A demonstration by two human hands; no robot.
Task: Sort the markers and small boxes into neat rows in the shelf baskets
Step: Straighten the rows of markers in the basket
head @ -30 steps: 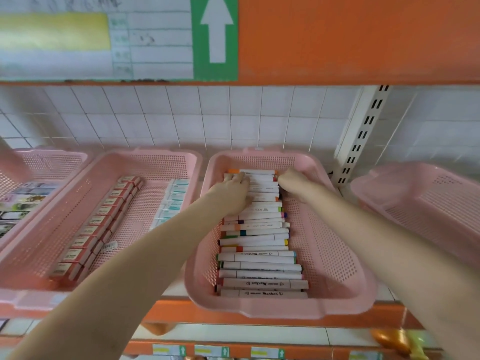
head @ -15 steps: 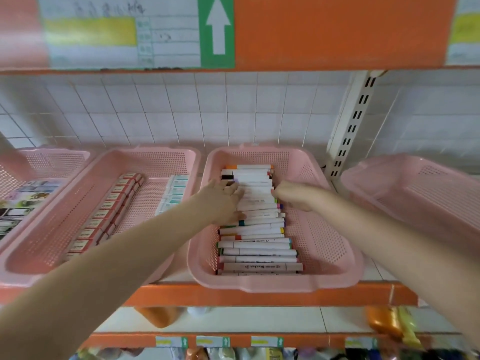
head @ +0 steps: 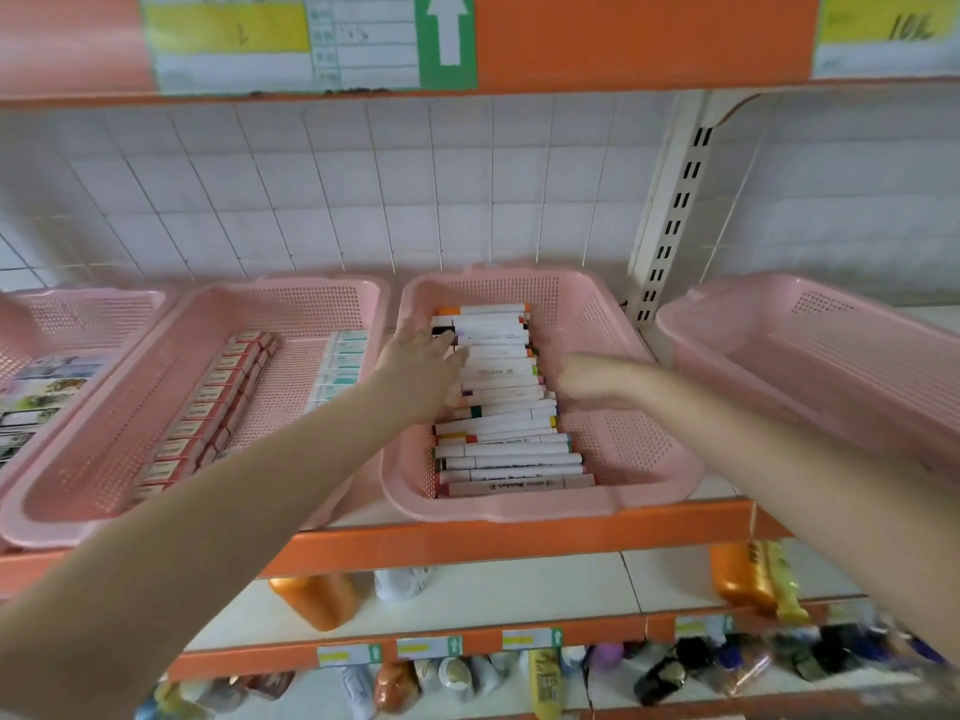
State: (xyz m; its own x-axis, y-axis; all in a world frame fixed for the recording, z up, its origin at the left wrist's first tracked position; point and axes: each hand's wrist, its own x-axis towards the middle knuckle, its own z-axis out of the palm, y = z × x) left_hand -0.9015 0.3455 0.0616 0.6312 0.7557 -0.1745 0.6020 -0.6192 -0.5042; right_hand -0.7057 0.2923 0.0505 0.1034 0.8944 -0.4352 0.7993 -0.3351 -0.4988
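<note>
Outstretched, left hand (head: 423,366) lies flat on markers (head: 509,462), right hand (head: 584,379) opposite.

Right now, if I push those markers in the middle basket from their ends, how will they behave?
The markers look stiff, so they should slide whole, not bend. Piled loosely, a few skewed, they may roll or shift. The basket wall would probably contain them.

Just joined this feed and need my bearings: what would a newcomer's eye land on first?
The stack of white markers lying crosswise in the middle pink basket, with both hands at its far half: the left hand flat on the marker ends, the right hand blurred at the opposite ends. Next, the row of small boxes in the basket to the left.
</note>
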